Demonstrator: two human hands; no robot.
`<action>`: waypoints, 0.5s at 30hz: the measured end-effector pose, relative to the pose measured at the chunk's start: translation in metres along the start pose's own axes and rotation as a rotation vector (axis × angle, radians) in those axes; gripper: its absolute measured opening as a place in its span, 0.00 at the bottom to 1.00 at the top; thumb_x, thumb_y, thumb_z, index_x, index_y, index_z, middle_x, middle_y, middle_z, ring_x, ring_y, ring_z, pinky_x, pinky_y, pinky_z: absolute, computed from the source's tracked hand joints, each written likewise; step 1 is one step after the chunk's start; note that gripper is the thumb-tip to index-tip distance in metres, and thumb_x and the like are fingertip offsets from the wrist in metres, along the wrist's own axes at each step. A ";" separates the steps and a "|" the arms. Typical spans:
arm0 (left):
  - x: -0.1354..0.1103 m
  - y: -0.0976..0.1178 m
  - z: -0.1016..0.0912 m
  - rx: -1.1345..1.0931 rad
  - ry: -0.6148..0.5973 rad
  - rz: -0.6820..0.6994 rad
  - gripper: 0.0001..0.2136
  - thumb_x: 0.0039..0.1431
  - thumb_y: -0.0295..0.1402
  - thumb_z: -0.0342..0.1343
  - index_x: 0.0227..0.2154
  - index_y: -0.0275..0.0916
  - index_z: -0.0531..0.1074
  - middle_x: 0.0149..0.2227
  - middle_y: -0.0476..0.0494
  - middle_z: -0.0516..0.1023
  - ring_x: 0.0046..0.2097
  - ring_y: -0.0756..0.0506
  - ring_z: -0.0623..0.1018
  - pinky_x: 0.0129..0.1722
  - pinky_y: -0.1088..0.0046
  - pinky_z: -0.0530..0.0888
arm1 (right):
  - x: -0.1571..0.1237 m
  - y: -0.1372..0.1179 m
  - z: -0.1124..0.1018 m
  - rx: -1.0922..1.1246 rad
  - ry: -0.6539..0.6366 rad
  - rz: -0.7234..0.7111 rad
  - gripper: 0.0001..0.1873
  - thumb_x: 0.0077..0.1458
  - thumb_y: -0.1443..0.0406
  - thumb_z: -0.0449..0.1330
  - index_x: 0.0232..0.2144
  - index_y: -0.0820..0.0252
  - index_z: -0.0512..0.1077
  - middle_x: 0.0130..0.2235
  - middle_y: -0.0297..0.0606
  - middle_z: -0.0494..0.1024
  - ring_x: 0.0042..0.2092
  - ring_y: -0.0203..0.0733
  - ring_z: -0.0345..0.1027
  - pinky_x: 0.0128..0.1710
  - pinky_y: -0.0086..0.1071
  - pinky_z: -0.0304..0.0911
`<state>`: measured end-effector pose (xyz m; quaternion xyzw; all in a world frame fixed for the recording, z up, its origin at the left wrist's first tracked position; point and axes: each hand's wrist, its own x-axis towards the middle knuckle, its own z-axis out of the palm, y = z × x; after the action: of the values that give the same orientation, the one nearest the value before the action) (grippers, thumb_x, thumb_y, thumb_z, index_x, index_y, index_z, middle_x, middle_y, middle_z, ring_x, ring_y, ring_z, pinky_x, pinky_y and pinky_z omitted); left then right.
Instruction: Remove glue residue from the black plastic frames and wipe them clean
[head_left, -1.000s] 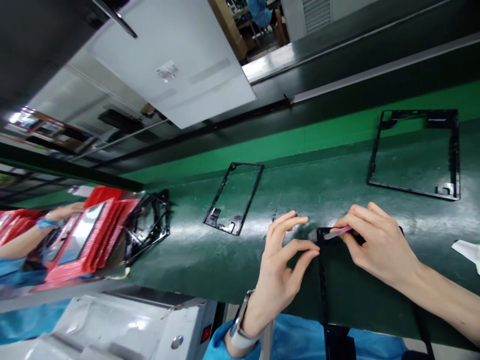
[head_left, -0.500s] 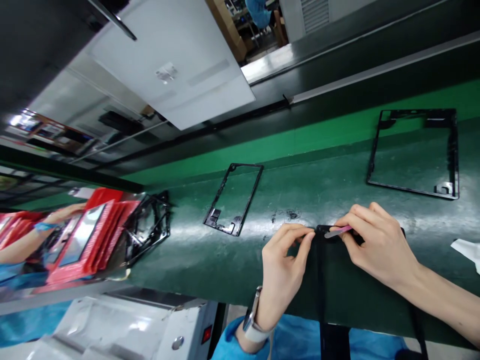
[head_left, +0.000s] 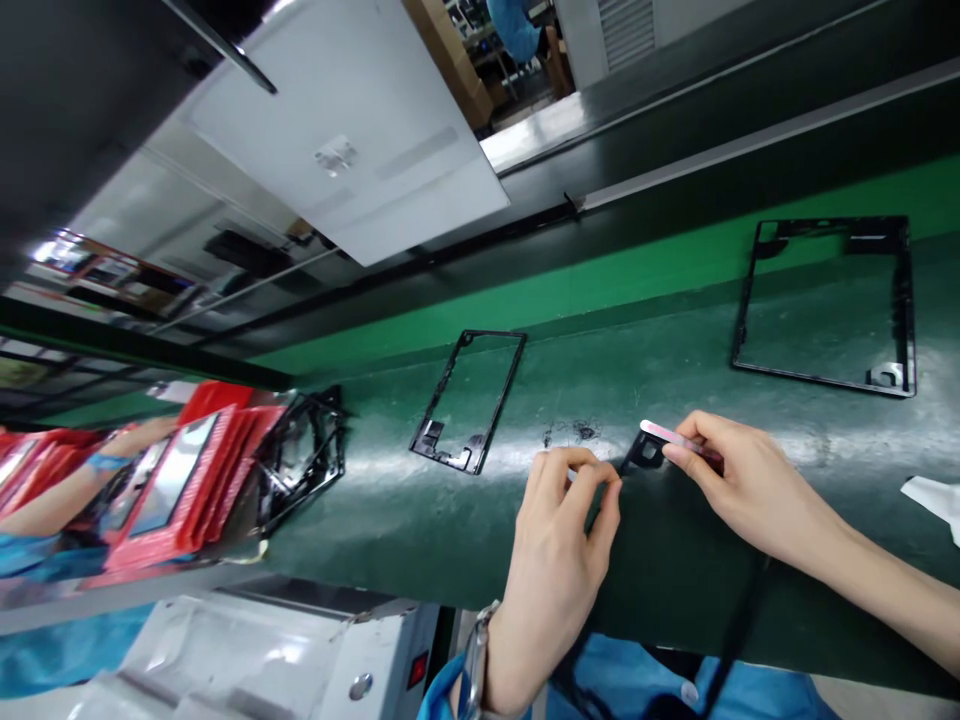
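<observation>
My left hand (head_left: 559, 520) is curled, its fingertips pinching the near corner of a thin black plastic frame (head_left: 643, 452) that rises from my lap over the conveyor's near edge. My right hand (head_left: 739, 485) grips the same frame at its top corner and pinches a small pink and white strip (head_left: 667, 433) against it. The frame's lower part runs down across my blue sleeve and is mostly hidden or blurred.
Two more black frames lie on the dark green belt: a narrow frame (head_left: 466, 402) at centre and a wide frame (head_left: 825, 300) at right. Red trays (head_left: 187, 470) and stacked black frames (head_left: 307, 450) sit at left by another person's arm (head_left: 52, 500). A white scrap (head_left: 934, 495) lies far right.
My left hand went from spread fingers to a pinch on the frame's corner. The frame has tilted up and turned, and the pink strip has risen with my right hand.
</observation>
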<state>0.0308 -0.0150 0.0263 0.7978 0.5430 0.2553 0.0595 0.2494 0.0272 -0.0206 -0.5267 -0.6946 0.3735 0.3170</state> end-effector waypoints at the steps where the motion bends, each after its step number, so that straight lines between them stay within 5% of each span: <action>1: 0.002 -0.001 -0.003 0.018 0.014 0.011 0.06 0.72 0.22 0.56 0.44 0.40 0.72 0.47 0.42 0.75 0.49 0.43 0.75 0.47 0.66 0.75 | 0.000 -0.001 0.000 0.052 -0.055 0.035 0.15 0.74 0.54 0.54 0.36 0.54 0.69 0.27 0.29 0.71 0.26 0.38 0.64 0.26 0.33 0.53; 5: 0.006 -0.006 -0.008 -0.058 0.019 0.091 0.06 0.72 0.23 0.57 0.43 0.42 0.73 0.54 0.42 0.76 0.57 0.42 0.73 0.58 0.62 0.73 | -0.004 -0.005 0.003 0.184 -0.176 0.125 0.20 0.75 0.48 0.50 0.37 0.54 0.67 0.26 0.27 0.67 0.26 0.36 0.59 0.26 0.32 0.51; 8: 0.004 -0.008 -0.006 -0.409 -0.006 0.048 0.06 0.75 0.24 0.53 0.44 0.42 0.71 0.56 0.43 0.78 0.61 0.44 0.76 0.62 0.63 0.72 | -0.006 -0.004 0.007 0.264 -0.145 0.136 0.21 0.75 0.47 0.51 0.38 0.54 0.68 0.27 0.28 0.66 0.28 0.36 0.57 0.28 0.33 0.50; 11: 0.003 -0.009 -0.002 -0.731 -0.043 -0.013 0.06 0.78 0.27 0.49 0.45 0.42 0.69 0.52 0.43 0.80 0.57 0.45 0.80 0.59 0.63 0.76 | -0.007 -0.002 0.011 0.318 -0.107 0.138 0.21 0.74 0.46 0.52 0.38 0.54 0.68 0.27 0.28 0.65 0.28 0.37 0.56 0.28 0.33 0.51; 15: 0.009 -0.011 0.001 -0.595 0.081 -0.081 0.06 0.77 0.27 0.53 0.41 0.42 0.73 0.41 0.49 0.78 0.44 0.51 0.79 0.45 0.75 0.75 | -0.007 -0.001 0.014 0.318 -0.087 0.129 0.20 0.73 0.47 0.53 0.36 0.54 0.67 0.28 0.29 0.65 0.29 0.37 0.57 0.29 0.34 0.51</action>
<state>0.0250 -0.0020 0.0244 0.7123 0.4775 0.4321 0.2789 0.2390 0.0172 -0.0271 -0.4968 -0.6047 0.5206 0.3414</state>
